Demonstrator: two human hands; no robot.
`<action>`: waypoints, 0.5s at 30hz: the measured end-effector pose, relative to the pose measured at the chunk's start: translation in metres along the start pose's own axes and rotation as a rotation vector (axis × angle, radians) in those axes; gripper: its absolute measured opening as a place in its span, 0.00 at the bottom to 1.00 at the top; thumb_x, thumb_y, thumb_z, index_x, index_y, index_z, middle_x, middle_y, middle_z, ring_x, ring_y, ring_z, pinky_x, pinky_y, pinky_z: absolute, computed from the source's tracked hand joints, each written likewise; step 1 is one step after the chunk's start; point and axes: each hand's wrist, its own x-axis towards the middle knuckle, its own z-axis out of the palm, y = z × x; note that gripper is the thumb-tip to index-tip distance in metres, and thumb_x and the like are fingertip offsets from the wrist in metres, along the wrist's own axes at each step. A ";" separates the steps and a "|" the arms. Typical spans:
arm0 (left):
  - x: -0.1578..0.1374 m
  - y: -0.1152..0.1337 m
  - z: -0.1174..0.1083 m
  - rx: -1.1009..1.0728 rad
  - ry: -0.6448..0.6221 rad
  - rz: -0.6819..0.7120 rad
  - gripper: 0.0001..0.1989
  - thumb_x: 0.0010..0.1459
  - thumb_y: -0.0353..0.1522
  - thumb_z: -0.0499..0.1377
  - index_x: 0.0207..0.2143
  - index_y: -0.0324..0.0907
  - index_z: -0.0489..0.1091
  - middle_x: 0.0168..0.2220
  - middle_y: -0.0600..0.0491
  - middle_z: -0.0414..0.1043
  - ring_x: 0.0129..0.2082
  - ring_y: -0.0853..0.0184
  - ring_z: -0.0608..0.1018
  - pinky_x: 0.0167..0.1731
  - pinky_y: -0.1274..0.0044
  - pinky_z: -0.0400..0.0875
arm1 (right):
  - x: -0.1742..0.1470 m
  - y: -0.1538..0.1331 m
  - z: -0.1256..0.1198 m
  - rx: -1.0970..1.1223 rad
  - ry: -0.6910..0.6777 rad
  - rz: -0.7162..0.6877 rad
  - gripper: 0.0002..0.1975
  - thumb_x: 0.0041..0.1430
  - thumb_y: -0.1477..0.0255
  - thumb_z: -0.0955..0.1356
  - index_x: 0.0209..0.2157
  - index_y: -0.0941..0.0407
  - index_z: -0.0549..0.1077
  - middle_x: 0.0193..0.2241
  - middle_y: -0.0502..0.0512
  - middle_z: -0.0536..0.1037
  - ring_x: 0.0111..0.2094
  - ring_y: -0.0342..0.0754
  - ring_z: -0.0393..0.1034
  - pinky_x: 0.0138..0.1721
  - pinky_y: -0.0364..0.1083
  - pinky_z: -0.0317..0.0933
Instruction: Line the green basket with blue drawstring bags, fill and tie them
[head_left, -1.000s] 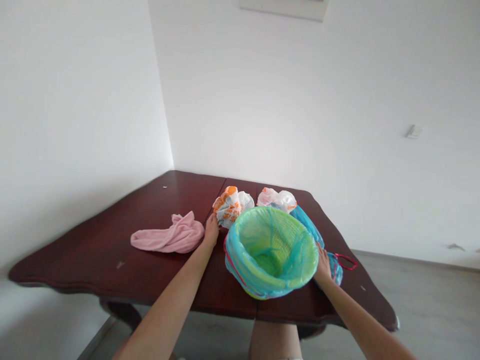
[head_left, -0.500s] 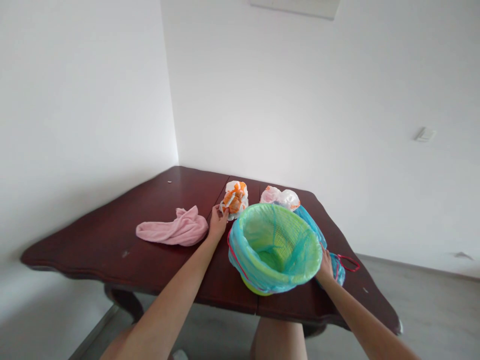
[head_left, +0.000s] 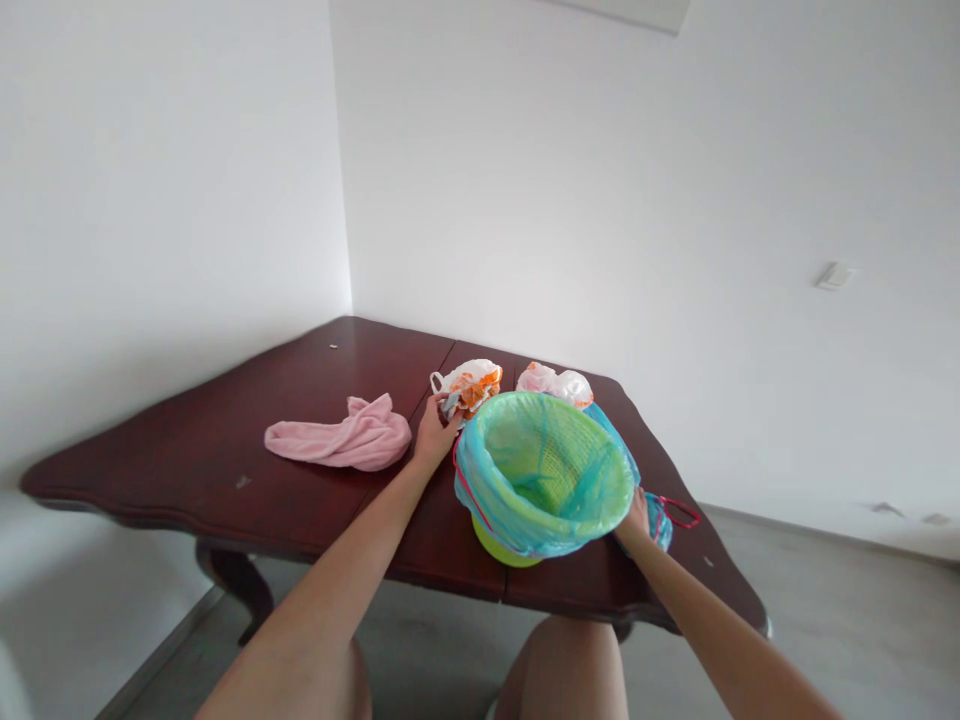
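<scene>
A crumpled white-and-orange plastic bag (head_left: 474, 378) lies on the table, with my left hand (head_left: 437, 432) closed on its near left side. Low against the right side of a light-green basket (head_left: 501, 545) rests my right hand (head_left: 636, 520), its fingers mostly hidden by the rim and lining. A translucent blue bin liner (head_left: 469, 480) with a red drawstring lines the basket and folds over its rim. The basket leans a little toward me, and no loose item shows inside it.
A twisted pink cloth (head_left: 345, 435) lies on the left of the dark wooden table (head_left: 300, 385). Behind the basket are pale bundled plastic bags (head_left: 555, 383). More blue plastic with a red drawstring (head_left: 661, 522) lies to the right. White walls stand behind.
The white-and-orange bag has turned and shifted under my left hand, and a white handle loop now shows. My right hand stays by the basket. The view has moved slightly.
</scene>
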 end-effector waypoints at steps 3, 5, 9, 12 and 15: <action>-0.002 0.026 0.004 -0.032 0.057 0.106 0.29 0.63 0.41 0.77 0.62 0.46 0.74 0.53 0.46 0.82 0.46 0.57 0.85 0.45 0.70 0.81 | -0.002 -0.005 -0.005 0.018 0.007 -0.002 0.37 0.73 0.67 0.61 0.78 0.66 0.70 0.78 0.77 0.70 0.82 0.70 0.61 0.83 0.65 0.54; -0.003 0.061 0.004 -0.017 0.088 0.286 0.30 0.67 0.42 0.75 0.66 0.46 0.73 0.61 0.43 0.80 0.53 0.55 0.85 0.51 0.69 0.82 | -0.002 -0.007 -0.007 0.040 0.011 0.004 0.36 0.73 0.66 0.62 0.77 0.64 0.71 0.79 0.76 0.69 0.82 0.71 0.61 0.82 0.66 0.55; -0.022 0.166 0.008 0.256 -0.023 0.782 0.23 0.73 0.36 0.69 0.68 0.45 0.79 0.64 0.43 0.78 0.63 0.52 0.82 0.65 0.63 0.79 | 0.002 -0.010 -0.004 0.082 -0.002 0.038 0.35 0.76 0.65 0.60 0.78 0.62 0.70 0.82 0.74 0.65 0.84 0.68 0.56 0.83 0.65 0.51; -0.051 0.242 0.026 0.569 -0.308 0.976 0.20 0.72 0.26 0.63 0.61 0.50 0.85 0.60 0.46 0.80 0.60 0.55 0.82 0.67 0.62 0.77 | 0.005 -0.011 -0.001 0.104 -0.015 0.061 0.36 0.78 0.64 0.59 0.80 0.60 0.68 0.83 0.71 0.63 0.86 0.66 0.53 0.84 0.65 0.48; -0.079 0.275 0.054 0.851 -0.855 0.995 0.24 0.69 0.21 0.61 0.55 0.54 0.89 0.57 0.49 0.83 0.57 0.56 0.82 0.64 0.64 0.77 | 0.005 -0.013 -0.001 0.122 -0.002 0.070 0.35 0.79 0.65 0.58 0.80 0.59 0.68 0.83 0.70 0.64 0.85 0.65 0.53 0.84 0.65 0.46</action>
